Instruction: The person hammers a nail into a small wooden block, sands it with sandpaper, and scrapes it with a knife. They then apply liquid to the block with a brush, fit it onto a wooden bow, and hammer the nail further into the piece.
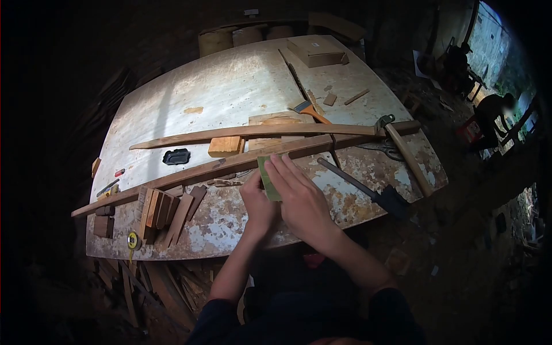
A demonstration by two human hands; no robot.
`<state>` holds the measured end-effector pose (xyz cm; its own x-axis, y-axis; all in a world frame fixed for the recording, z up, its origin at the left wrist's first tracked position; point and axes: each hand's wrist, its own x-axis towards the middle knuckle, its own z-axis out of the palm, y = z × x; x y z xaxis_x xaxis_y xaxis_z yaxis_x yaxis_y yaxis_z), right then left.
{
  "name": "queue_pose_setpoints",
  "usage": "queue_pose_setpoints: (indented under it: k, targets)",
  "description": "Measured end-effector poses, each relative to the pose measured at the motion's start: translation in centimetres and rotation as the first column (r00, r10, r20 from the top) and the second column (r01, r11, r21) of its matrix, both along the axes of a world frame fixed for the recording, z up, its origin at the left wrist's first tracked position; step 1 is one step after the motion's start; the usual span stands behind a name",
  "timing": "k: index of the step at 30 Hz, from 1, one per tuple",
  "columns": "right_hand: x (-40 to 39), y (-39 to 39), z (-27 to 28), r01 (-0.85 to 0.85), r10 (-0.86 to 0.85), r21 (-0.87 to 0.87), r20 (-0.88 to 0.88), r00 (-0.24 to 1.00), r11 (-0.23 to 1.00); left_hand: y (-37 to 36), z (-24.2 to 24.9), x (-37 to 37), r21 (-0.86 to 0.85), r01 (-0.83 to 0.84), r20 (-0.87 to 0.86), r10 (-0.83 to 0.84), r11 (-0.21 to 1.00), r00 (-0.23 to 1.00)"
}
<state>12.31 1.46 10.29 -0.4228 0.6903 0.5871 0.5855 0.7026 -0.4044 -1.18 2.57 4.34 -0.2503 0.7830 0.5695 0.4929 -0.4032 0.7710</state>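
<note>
Here a green sheet sits pinched between both hands at the near edge of the worn workbench, just below the long wooden strip. The left hand grips its lower part; the right hand lies over its right side, fingers closed on it. A hammer lies to the right, a tape measure near the left corner.

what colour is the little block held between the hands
Green, seen in the head view: the block sits between the left hand and right hand.
</note>
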Motion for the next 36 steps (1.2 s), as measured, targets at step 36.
queue_pose_setpoints:
  k: [36]
  targets:
    - [10.6,-0.7,-11.3,0.093,-0.454,-0.593,-0.496,0.74,0.8,-10.1,2.4,-14.0,-0.442,-0.138,-0.454,-0.089,0.886,0.886]
